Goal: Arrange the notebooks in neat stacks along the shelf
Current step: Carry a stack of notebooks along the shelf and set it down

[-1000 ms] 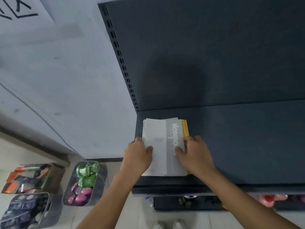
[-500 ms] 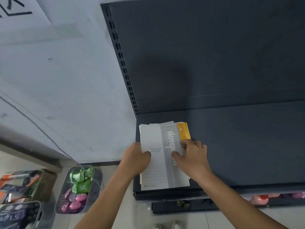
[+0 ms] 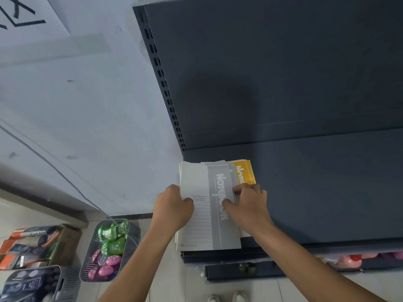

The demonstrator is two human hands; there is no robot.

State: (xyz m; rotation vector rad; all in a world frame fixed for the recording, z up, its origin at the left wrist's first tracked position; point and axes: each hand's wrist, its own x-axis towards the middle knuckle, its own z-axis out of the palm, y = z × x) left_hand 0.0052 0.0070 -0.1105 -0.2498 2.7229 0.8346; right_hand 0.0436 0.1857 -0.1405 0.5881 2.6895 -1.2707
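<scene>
At the left end of the dark shelf (image 3: 316,188), the notebook stack (image 3: 209,205) has fanned out over the last second: the grey-and-white top notebook now juts over the front edge, and more of the yellow notebook (image 3: 245,173) shows behind. The left hand (image 3: 174,209) clamps the stack's left edge; the right hand (image 3: 248,205) presses fingers on its right side (both closed on it). Judging by this, squaring continues, not finished.

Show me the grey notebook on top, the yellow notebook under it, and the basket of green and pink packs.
grey notebook (image 3: 218,186): head view, on its grey title band.
yellow notebook (image 3: 245,173): head view, on its exposed yellow cover.
basket (image 3: 133,233): head view, on its right wall.
</scene>
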